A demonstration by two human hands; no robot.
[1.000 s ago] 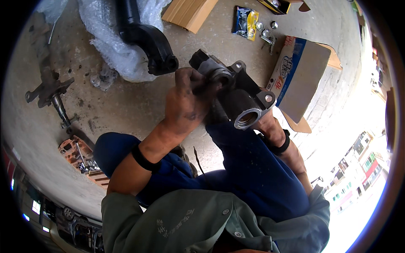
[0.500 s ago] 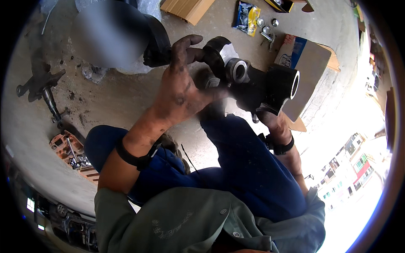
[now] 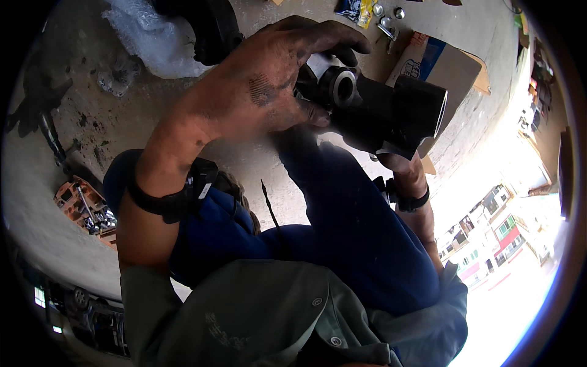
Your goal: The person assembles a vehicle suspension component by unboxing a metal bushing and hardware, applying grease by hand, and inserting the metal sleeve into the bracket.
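Observation:
In front of my raised thigh hangs a heavy black cast metal part [image 3: 379, 113], with a pale metal ring round a bore and a wide cylindrical end on its right. My left hand [image 3: 260, 88], smudged with grime, curls over its left end, fingers above and thumb below. The wide right end rests on my right hand [image 3: 405, 170], which holds it from underneath; most of those fingers are hidden behind the metal. Dark straps circle both wrists.
A cardboard box [image 3: 449, 70] stands on the concrete beyond the part. Small metal pieces [image 3: 385, 25] lie near a blue-yellow packet [image 3: 358, 11]. Clear plastic wrap [image 3: 153, 37] and a black curved part [image 3: 211, 30] lie far left. An orange tool case [image 3: 82, 205] is at left, below a dark shafted part [image 3: 46, 116].
My left hand has moved closer and closed round the left end of the black part. The part has turned slightly. The large blurred grey shape at upper left is gone from view.

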